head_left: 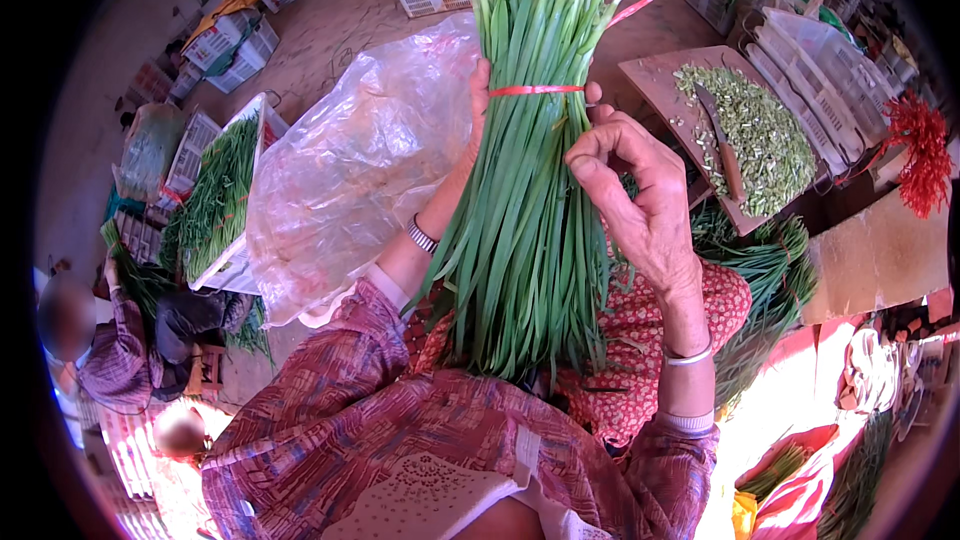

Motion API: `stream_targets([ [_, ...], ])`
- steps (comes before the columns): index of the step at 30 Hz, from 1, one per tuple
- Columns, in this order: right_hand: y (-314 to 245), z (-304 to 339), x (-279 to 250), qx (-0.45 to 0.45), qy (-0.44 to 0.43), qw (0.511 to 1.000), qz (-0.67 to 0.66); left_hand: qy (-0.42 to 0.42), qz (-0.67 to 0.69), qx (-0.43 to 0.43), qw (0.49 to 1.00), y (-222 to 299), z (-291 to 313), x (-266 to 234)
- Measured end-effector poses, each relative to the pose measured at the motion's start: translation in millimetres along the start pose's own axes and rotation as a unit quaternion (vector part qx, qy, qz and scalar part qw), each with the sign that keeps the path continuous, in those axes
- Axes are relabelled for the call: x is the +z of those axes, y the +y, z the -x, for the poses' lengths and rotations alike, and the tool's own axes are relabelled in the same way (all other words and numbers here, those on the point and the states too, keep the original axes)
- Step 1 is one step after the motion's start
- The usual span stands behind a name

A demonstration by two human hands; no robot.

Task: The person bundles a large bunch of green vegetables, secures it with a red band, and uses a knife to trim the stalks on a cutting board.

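A thick bunch of garlic chives stands in front of me, pale cut ends at the top and green leaves hanging toward my lap. Around its upper part runs a red tie, and a loose red end sticks out near the cut ends. My left hand is wrapped round the bunch from the left and behind, mostly hidden by the stalks. At the right side, just below the tie, my right hand has thumb and forefinger pinched together against the leaves. Whatever is in that pinch is hidden.
Clear plastic sheeting lies left of the bunch, beside a white crate of greens. At right, a board carries chopped stems and a knife. Red ties hang at far right. Another person sits at left.
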State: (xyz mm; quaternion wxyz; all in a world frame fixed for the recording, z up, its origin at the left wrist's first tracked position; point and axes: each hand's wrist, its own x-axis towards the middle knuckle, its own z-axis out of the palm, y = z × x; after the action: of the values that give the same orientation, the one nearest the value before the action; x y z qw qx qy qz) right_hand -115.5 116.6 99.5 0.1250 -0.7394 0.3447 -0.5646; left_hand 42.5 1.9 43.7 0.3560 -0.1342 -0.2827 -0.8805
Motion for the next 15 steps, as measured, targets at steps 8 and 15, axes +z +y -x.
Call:
stream_targets([
  [8,4,-36,-22,-0.031,0.124,0.964,0.231,0.031,-0.097,0.006,0.995,-4,1,1],
  [15,11,-50,-34,-0.111,0.019,0.943,0.312,-0.007,-0.027,-0.037,0.999,-8,1,4],
])
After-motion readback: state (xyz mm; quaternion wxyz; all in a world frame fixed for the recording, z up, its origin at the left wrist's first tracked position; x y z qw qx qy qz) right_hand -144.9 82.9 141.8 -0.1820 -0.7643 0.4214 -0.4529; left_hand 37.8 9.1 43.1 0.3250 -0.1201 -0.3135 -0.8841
